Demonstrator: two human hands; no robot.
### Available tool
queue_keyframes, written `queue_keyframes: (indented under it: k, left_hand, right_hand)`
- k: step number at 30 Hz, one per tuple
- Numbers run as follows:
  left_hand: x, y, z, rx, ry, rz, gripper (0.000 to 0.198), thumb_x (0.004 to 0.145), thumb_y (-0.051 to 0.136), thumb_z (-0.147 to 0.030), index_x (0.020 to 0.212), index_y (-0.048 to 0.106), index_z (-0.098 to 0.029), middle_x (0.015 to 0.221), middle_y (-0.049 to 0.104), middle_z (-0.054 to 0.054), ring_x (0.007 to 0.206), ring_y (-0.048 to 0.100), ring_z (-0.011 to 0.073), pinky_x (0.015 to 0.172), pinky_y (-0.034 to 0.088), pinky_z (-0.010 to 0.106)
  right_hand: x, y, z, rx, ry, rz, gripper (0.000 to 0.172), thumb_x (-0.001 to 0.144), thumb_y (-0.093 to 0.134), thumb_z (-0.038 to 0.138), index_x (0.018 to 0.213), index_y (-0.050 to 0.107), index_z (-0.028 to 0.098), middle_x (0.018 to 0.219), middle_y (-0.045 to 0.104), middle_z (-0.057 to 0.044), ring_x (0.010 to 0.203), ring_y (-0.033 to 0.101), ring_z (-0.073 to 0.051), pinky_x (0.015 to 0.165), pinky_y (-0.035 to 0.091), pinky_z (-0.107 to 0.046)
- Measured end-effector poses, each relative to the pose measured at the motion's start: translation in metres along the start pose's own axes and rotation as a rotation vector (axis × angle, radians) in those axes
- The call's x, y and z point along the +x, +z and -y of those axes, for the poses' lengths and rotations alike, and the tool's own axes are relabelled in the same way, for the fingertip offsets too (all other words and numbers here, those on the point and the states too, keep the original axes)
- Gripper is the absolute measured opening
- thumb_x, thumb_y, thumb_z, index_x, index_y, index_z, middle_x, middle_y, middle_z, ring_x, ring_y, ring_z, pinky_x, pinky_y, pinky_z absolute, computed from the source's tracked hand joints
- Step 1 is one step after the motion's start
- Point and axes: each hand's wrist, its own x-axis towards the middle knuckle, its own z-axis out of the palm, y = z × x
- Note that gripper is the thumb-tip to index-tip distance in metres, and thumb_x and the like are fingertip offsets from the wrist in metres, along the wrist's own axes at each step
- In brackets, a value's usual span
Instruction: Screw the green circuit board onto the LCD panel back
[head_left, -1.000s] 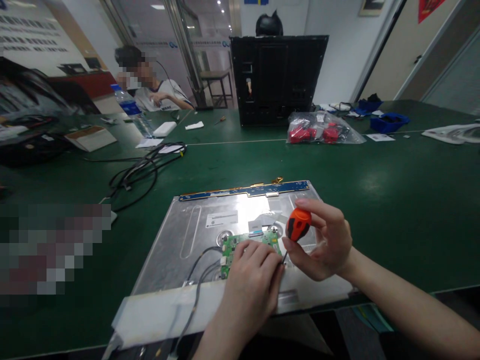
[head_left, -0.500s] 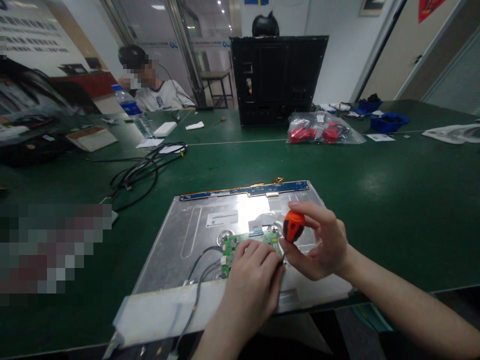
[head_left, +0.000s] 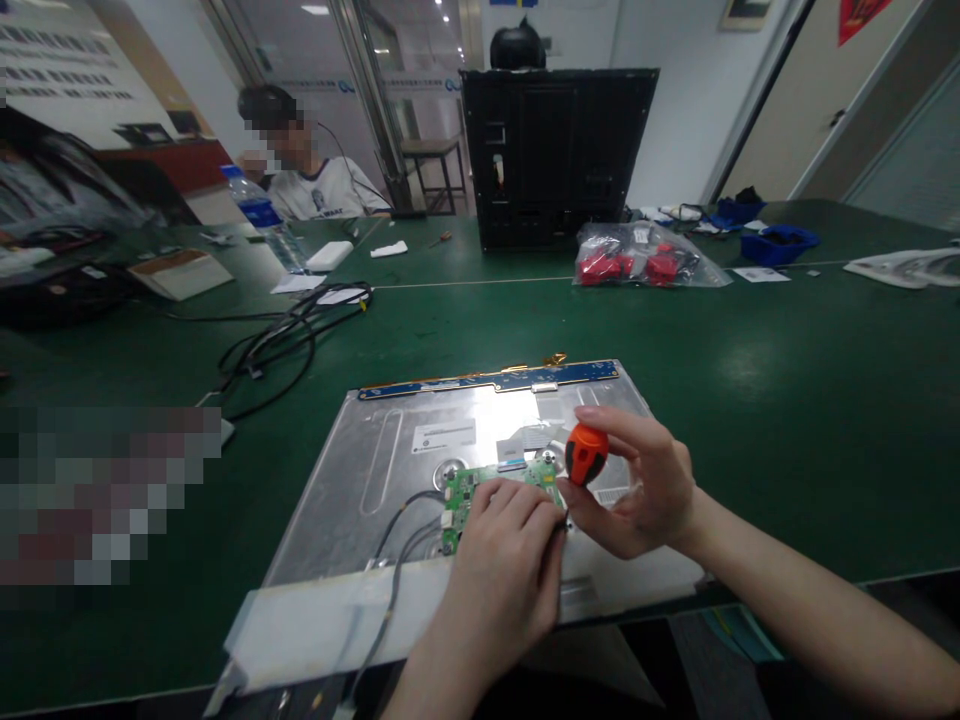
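Observation:
A silver metal display panel lies back side up on the green table, with a small green circuit board on it. My right hand grips the orange handle of a screwdriver, its thin shaft pointing down at the board's right edge. My left hand rests curled on the board, its fingertips pinched around the shaft's tip. Grey cables run from the board toward the near edge.
A black monitor back stands at the far side. A bag of red parts, blue trays, a tangle of black cables, a water bottle and a seated person are farther off.
My right hand with the orange handle has sunk slightly and turned a little. My left hand stays on the board.

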Motion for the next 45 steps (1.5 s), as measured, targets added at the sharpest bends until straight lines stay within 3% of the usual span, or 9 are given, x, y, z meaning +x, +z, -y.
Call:
queue_keyframes:
  k: [16, 37, 45]
  left_hand:
    - [0.0004, 0.0011, 0.0006, 0.002, -0.019, 0.013, 0.016, 0.088, 0.054, -0.006, 0.092, 0.059, -0.021, 0.089, 0.069, 0.005, 0.086, 0.063, 0.026, 0.084, 0.047, 0.041]
    - [0.001, 0.0008, 0.0006, 0.02, 0.0, -0.012, 0.016, 0.087, 0.053, -0.006, 0.091, 0.06, -0.019, 0.089, 0.069, 0.006, 0.085, 0.064, 0.0257, 0.085, 0.051, 0.042]
    - [-0.0013, 0.002, 0.0015, -0.002, -0.035, 0.043, 0.014, 0.09, 0.053, -0.008, 0.092, 0.06, -0.021, 0.091, 0.071, 0.006, 0.088, 0.065, 0.0264, 0.085, 0.049, 0.043]
  right_hand:
    - [-0.0034, 0.002, 0.0007, -0.003, 0.005, -0.016, 0.064, 0.089, 0.061, 0.014, 0.15, 0.046, 0.015, 0.079, 0.064, 0.002, 0.052, 0.056, -0.014, 0.043, 0.058, -0.025]
    - [-0.0039, 0.0021, 0.0016, -0.027, 0.016, 0.018, 0.066, 0.09, 0.065, 0.017, 0.153, 0.043, 0.016, 0.091, 0.068, -0.001, 0.052, 0.059, -0.012, 0.043, 0.058, -0.022]
    - [-0.0056, 0.0022, 0.0019, -0.021, 0.045, -0.032, 0.066, 0.09, 0.064, 0.015, 0.152, 0.044, 0.02, 0.096, 0.068, -0.002, 0.055, 0.057, -0.014, 0.043, 0.058, -0.025]
